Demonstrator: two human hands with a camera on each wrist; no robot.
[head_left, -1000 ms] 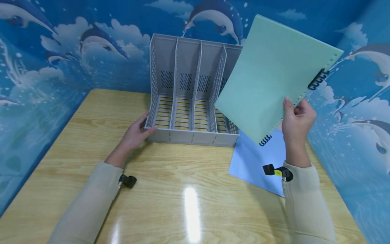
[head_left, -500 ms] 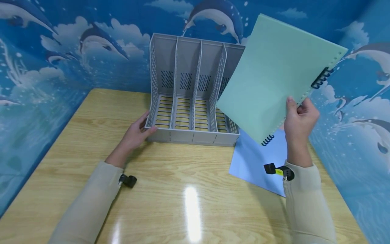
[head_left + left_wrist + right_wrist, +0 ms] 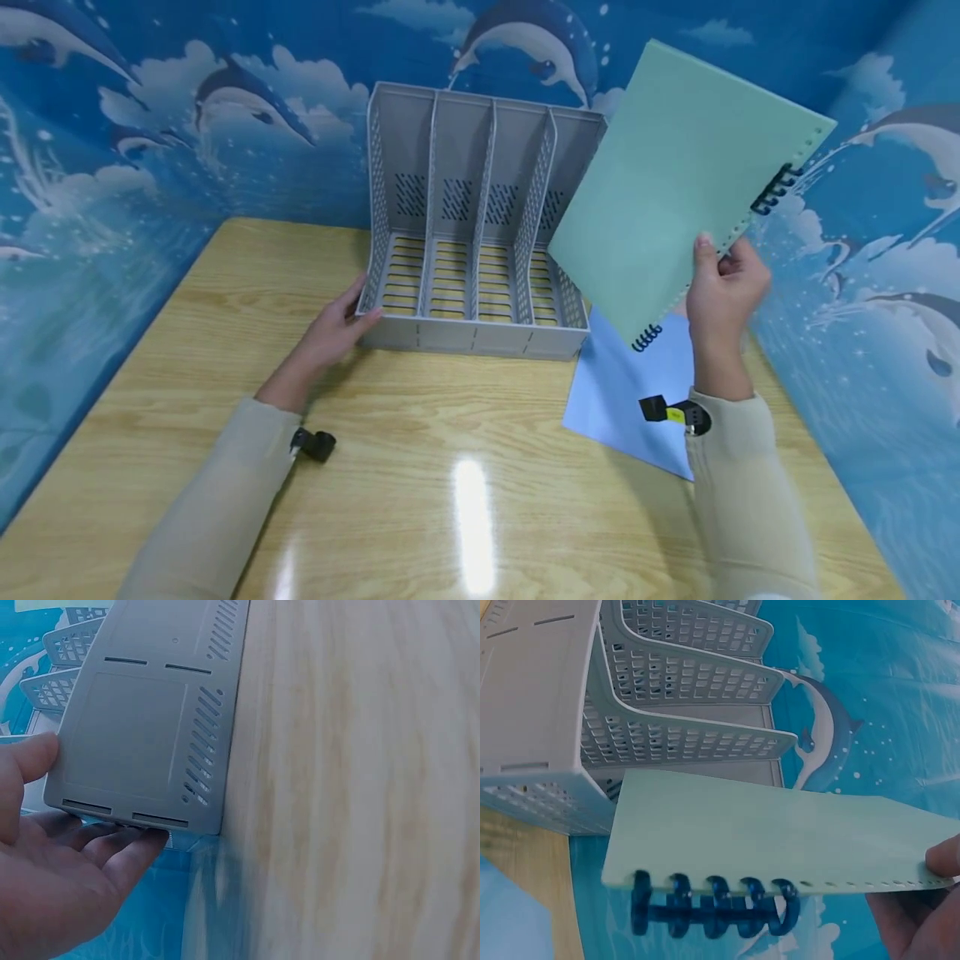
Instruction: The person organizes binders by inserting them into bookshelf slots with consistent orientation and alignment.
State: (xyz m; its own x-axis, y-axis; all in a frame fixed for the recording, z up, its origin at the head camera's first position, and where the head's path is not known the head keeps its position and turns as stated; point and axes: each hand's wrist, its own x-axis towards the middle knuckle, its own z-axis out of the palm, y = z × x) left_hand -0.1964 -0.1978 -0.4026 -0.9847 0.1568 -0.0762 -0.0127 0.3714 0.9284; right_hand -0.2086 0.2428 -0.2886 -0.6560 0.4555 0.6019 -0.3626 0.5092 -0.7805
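A grey file organizer [image 3: 450, 335] with several upright compartments stands at the back of the table. My left hand [image 3: 330, 332] grips its front left corner, thumb over the front edge and fingers along the side, as the left wrist view shows at the organizer's front wall [image 3: 127, 735]. In my right hand [image 3: 726, 287] a light green spiral notebook [image 3: 682, 183] is pinched by its bound edge, thumb on the near face. The notebook hangs tilted in the air, partly in front of the organizer's right side. Black binding rings [image 3: 712, 904] show near its corner in the right wrist view.
A blue sheet or folder [image 3: 630, 392] lies on the wooden table [image 3: 390, 467], right of the organizer and below the raised notebook. Blue dolphin-print walls [image 3: 285, 108] rise close behind and to the right of the table.
The right hand and notebook drift slightly right, then back left, and the notebook turns a little, uncovering more of the organizer's rightmost compartment. The left hand and organizer stay put.
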